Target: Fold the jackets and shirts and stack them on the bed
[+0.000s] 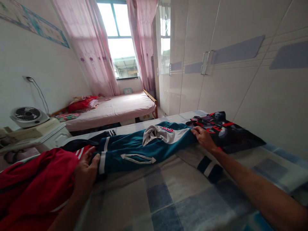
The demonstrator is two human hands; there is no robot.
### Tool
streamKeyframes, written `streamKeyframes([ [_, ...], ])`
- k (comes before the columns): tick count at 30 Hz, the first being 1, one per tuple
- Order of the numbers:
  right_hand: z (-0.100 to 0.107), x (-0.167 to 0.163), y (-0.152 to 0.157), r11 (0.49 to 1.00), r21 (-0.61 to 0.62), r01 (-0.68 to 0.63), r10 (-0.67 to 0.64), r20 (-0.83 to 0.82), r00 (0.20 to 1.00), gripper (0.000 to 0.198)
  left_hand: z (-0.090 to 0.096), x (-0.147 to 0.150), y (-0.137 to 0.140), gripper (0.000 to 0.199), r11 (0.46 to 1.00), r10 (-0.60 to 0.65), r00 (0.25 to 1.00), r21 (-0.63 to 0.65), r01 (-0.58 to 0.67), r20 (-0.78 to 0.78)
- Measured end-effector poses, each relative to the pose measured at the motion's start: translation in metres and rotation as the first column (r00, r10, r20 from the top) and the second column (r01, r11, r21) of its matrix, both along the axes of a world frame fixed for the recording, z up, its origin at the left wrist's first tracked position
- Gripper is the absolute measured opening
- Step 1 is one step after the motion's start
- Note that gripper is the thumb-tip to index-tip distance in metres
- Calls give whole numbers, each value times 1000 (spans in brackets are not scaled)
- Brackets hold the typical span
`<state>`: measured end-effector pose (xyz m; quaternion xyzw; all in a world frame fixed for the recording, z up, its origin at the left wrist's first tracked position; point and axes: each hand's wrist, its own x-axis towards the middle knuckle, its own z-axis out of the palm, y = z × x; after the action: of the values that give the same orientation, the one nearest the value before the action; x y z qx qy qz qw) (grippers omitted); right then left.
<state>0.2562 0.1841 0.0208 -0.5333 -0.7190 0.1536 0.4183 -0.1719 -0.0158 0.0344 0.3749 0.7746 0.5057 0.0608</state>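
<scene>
A teal jacket [134, 144] with white sleeves and striped trim lies across the checked bed sheet [166, 199]. At its left end my left hand [86, 165] has its fingers closed around the striped hem, the thumb on the near side. My right hand [203, 136] pinches the jacket's fabric near the shoulder. One pale sleeve is bunched on top by a red-edged badge; the other runs toward me, its dark striped cuff [210, 168] flat on the sheet. Beside my left hand and forearm is a heap of red clothing [40, 183].
A black garment with red lettering [231, 133] lies just beyond my right hand. Farther off are a second bed [115, 109] with a pink sheet, a small fan [27, 115] on the left, and a white wardrobe [231, 73] along the right.
</scene>
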Motion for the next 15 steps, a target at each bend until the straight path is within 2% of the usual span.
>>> streamKeyframes([
  [2, 34, -1, 0, 996, 84, 16, -13, -36, 999, 31, 28, 6, -5, 56, 995, 31, 994, 99, -20, -105],
  [4, 67, 5, -10, 989, 145, 27, -23, -29, 999, 30, 52, 12, -17, 55, 990, 50, 983, 139, -26, -177],
  [6, 86, 17, -26, 987, 158, 37, -36, -9, 999, 31, 62, 15, -36, 56, 994, 43, 980, 105, -23, -197],
  [7, 88, 25, -36, 990, 138, 42, -43, 6, 999, 32, 59, 15, -47, 57, 998, 22, 981, 66, -9, -192],
  [8, 84, 35, -46, 995, 96, 37, -40, 31, 999, 33, 50, 13, -59, 59, 1000, -5, 984, 18, 8, -181],
  [10, 61, 56, -65, 998, -56, -9, 16, 126, 992, 35, 23, 7, -81, 60, 989, -97, 987, -128, 80, -132],
  [13, 17, 81, -86, 952, -302, -42, 126, 263, 957, 31, -23, -6, -108, 56, 913, -243, 970, -345, 220, -26],
  [15, 1, 87, -93, 945, -327, 22, 81, 298, 951, 27, -38, -11, -116, 54, 881, -268, 963, -410, 235, -25],
])
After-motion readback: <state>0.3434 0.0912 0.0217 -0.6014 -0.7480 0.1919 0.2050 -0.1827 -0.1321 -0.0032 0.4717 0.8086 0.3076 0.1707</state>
